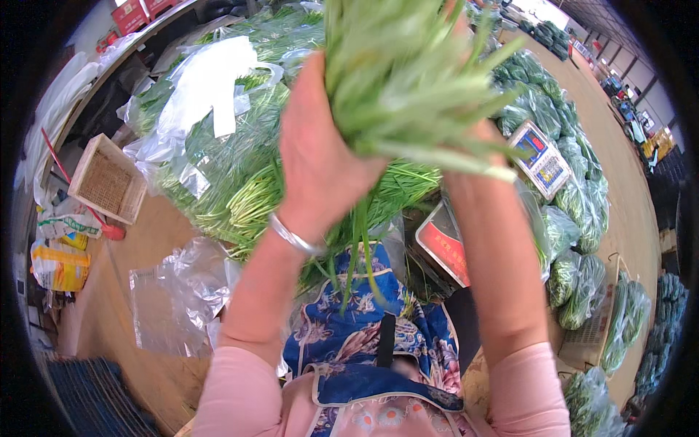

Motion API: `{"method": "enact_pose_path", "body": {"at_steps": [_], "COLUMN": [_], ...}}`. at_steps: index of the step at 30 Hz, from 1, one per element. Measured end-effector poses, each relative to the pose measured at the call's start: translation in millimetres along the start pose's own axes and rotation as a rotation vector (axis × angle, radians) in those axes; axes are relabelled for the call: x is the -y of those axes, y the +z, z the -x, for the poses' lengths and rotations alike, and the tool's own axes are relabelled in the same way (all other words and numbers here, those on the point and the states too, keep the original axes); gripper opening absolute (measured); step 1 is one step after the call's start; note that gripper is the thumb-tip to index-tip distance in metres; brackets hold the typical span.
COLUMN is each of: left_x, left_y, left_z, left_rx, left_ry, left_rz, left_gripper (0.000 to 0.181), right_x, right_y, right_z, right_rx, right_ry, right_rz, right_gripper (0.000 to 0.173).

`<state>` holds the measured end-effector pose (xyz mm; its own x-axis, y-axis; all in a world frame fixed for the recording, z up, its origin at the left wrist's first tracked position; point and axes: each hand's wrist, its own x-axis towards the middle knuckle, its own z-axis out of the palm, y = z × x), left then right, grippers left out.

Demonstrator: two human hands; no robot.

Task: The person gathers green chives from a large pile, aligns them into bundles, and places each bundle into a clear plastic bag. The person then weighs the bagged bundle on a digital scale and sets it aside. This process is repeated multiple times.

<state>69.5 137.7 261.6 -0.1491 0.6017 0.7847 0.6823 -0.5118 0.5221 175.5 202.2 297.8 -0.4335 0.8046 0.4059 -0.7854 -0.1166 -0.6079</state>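
Both hands hold up a large bunch of long green leafy stalks (404,82), blurred by motion, with the pale cut ends towards the right. My left hand (327,142) grips it from the left side, a silver bangle on the wrist. Behind the stalks, my right hand (483,131) is mostly hidden, on the bunch's right side. Several stalks hang loose below my left hand. Beneath lies a heap of the same greens (251,202), partly under clear plastic film, with white plastic bags (202,82) on top.
A digital scale (539,158) stands at the right, beside stacked bagged greens (579,191). A red-labelled box (445,243) sits near my right forearm. At the left are a beige plastic crate (108,180), a red-handled tool (113,231) and clear plastic bags (180,300).
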Motion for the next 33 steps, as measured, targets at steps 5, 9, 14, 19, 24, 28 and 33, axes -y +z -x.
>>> {"method": "enact_pose_path", "body": {"at_steps": [5, 9, 14, 19, 24, 28, 33], "left_x": [-5.1, 54.3, 162.3, 209.5, 209.0, 222.0, 238.1], "left_y": [-36.3, -26.8, 13.0, 28.7, 42.1, 30.6, 30.6], "left_z": [-85.4, -62.8, 80.2, 159.3, 155.9, 161.7, 157.0], "left_rx": [-0.024, 0.266, 0.853, 0.964, 0.961, 0.997, 1.009], "left_ry": [0.732, 0.716, 0.477, 0.191, 0.175, 0.166, 0.21], "left_rz": [-0.065, -0.193, -0.323, -0.325, -0.269, -0.348, -0.395], "left_gripper": [0.083, 0.079, 0.079, 0.076, 0.073, 0.067, 0.056], "right_x": [29.5, 5.1, -121.3, -134.1, -176.8, -218.2, -244.4], "right_y": [5.8, -21.2, -147.1, -205.2, -341.1, -322.3, -299.1], "right_z": [11.1, 31.1, 123.7, 175.8, 238.8, 140.8, 47.4], "right_rx": [0.241, 0.052, -0.516, -0.551, -1.214, -1.105, -1.237], "right_ry": [-0.096, 0.04, 0.287, 0.446, 0.736, 0.625, 1.011], "right_rz": [-0.056, -0.264, 0.396, 0.708, 0.333, 0.511, 0.876], "right_gripper": [0.081, 0.084, 0.047, 0.041, 0.093, 0.098, 0.107]}}
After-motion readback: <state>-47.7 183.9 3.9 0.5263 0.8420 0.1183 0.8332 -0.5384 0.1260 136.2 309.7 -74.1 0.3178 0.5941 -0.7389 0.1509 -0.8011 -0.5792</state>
